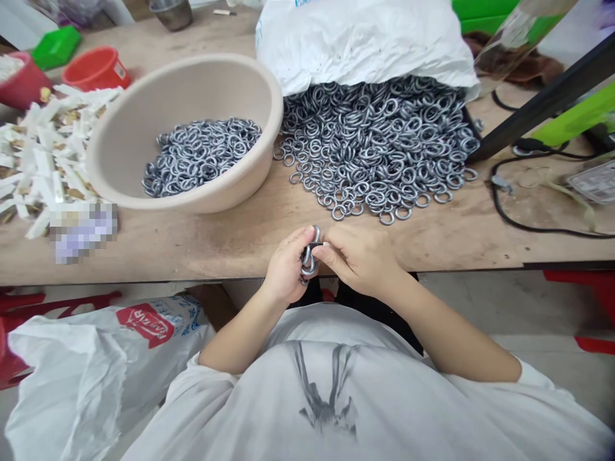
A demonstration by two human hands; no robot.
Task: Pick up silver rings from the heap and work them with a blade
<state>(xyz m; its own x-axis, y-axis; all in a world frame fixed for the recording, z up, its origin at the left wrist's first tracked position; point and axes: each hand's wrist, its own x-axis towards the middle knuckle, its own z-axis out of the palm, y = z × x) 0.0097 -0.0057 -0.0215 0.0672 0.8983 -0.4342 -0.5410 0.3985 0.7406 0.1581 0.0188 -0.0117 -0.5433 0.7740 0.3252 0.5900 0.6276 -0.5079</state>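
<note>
Several grey metallic rings [309, 261] are clutched in my left hand [287, 266], just off the table's front edge. My right hand [360, 256] meets it from the right, thumb and forefinger pinched on a small dark, thin piece [315, 244] beside the rings; what kind of piece it is I cannot make out. Beyond my hands lies a large heap of the same rings [369, 153], spilling from a white sack [365, 45]. To its left, a beige basin [187, 205] holds more rings at its bottom.
White strips [48, 153] are piled at the left, near a red tub [98, 69] and a green tray [56, 47]. A black slanted post [538, 102] and a black cable [519, 221] are at the right. Below the table, a white printed sack [72, 378] stands on the left.
</note>
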